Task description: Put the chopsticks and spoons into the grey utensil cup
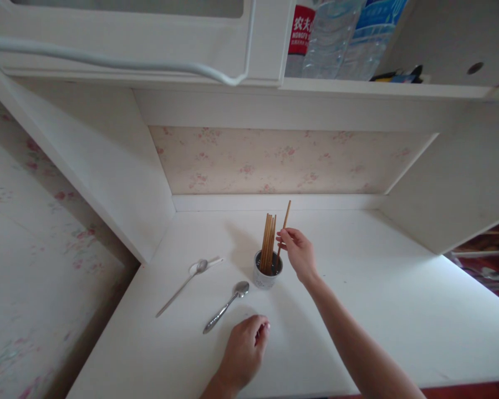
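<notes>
My right hand (298, 252) pinches a wooden chopstick (287, 213) near its middle. Its lower end reaches into the mouth of a light grey utensil holder (264, 280), along the right side. Several other chopsticks (268, 241) stand bunched in the holder, leaning slightly. My left hand (246, 348) rests on the white tabletop in front of the holder, its fingers curled in a loose fist; I see nothing in it. Left of the holder lies a metal spoon (227, 307) with a patterned handle. Farther left, a long-handled spoon (183, 288) lies with its bowl over a white spoon (216, 262).
White side panels (103, 160) and an overhead shelf (378, 91) frame the tabletop (357, 293). Plastic bottles (332, 39) stand on that shelf at the upper right. A white cable (108, 60) hangs across the cabinet front. Flowered wallpaper (274, 160) covers the back.
</notes>
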Available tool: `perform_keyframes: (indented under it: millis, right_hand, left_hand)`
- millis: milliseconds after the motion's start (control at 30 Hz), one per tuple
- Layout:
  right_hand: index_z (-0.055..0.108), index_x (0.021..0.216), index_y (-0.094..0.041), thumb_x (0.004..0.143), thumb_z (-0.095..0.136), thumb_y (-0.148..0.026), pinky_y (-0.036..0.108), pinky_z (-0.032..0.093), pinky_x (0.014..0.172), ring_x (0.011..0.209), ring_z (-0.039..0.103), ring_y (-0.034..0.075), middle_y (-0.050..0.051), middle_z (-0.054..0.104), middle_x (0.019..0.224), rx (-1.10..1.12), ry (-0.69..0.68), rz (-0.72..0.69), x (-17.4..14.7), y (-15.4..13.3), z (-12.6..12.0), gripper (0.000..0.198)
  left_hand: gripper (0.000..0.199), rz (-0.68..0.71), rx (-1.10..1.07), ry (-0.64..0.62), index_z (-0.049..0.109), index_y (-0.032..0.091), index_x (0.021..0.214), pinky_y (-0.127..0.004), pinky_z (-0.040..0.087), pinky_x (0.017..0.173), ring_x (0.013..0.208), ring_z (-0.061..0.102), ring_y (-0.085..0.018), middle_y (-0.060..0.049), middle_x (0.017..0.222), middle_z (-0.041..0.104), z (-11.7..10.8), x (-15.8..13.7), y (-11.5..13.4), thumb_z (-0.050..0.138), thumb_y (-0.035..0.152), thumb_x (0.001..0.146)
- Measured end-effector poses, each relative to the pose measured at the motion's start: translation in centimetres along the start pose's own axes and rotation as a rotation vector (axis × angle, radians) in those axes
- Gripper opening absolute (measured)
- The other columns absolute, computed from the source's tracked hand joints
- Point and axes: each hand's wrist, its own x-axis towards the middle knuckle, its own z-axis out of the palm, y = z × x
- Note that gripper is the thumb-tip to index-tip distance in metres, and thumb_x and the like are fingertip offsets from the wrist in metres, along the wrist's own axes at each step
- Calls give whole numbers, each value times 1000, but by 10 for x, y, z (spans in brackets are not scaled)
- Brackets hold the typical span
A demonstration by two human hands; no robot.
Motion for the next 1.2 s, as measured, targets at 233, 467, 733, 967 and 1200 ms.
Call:
perform_keyframes:
  millis: [233,467,733,967,1200]
  right_hand:
    - [68,89,-20,82,59,-53,34,54,69,78,68,22,6,72,83,-145,-35,4,-5,14,5,35]
    - [70,89,-21,83,57,-52,31,51,68,75,68,21,4,73,82,-238,-39,17,-15,13,2,34]
    - [72,89,-22,80,58,-54,30,48,65,73,68,22,4,74,79,-283,-53,39,-19,16,0,36]
    - [65,97,-20,79,60,-56,32,50,72,84,67,22,7,72,92,-194,-76,47,-23,29,-10,41]
    - [59,104,-19,82,58,-55,33,51,71,82,61,20,8,66,98,5,-38,137,-51,63,-35,43]
  left_hand:
    - [24,24,39,2,62,24,93,-23,42,69,72,59,-14,1,79,65,2,0,-1,39,27,95]
    - [23,40,59,10,62,23,92,-23,42,67,71,59,-14,0,79,66,3,1,-1,39,26,94]
    - [23,38,75,8,62,22,91,-24,42,67,72,59,-15,-1,80,66,3,2,-1,39,25,94]
    - [27,-26,-98,-57,65,21,87,-22,43,64,68,58,-14,-2,77,66,-10,-6,9,42,33,93]
    - [30,-172,10,179,65,21,97,-23,46,71,78,63,-16,-3,89,70,-99,5,-24,44,42,91]
